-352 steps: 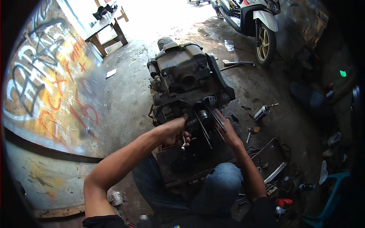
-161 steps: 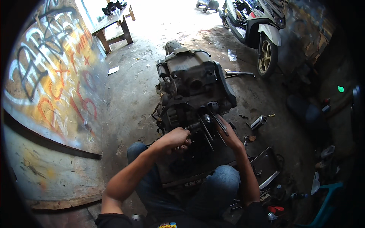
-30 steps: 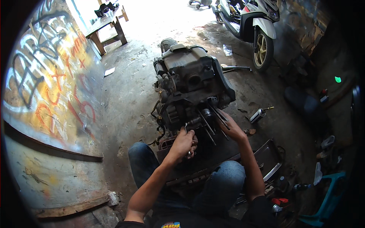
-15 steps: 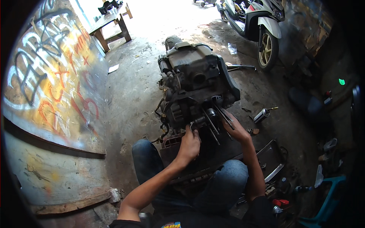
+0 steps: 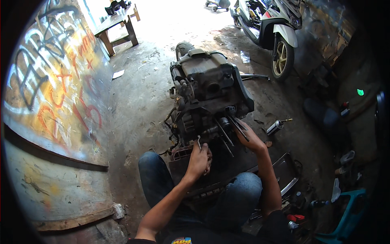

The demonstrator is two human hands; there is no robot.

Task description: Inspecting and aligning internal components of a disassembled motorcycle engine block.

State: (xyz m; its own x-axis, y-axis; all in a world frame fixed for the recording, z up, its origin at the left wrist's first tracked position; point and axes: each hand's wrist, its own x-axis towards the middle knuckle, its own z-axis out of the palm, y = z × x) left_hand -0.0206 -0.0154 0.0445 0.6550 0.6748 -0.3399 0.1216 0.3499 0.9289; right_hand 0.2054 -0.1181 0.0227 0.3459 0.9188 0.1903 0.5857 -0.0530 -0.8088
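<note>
A dark scooter engine (image 5: 199,97) stands before my knees, its long metal studs (image 5: 226,136) pointing toward me. Between the studs sits a round, shiny part that looks like a piston (image 5: 224,121). My left hand (image 5: 199,160) is closed around a thin bent metal rod (image 5: 199,142), whose tip is close to the lower front of the engine. On the right side, my right hand (image 5: 250,139) reaches in behind the studs, beside the piston. Its fingers are mostly hidden by the studs and engine.
A spray can (image 5: 274,127) lies right of the engine. Farther right are a dark seat (image 5: 321,113) and a teal plastic stool (image 5: 345,215). A white scooter (image 5: 282,44) stands at the back right, a wooden bench (image 5: 118,30) at the back left. A painted wall (image 5: 57,89) runs along the left.
My left hand has drawn slightly down and back from the engine, and the bent rod shows more plainly. My right hand stays by the studs. The whole view has shifted a little.
</note>
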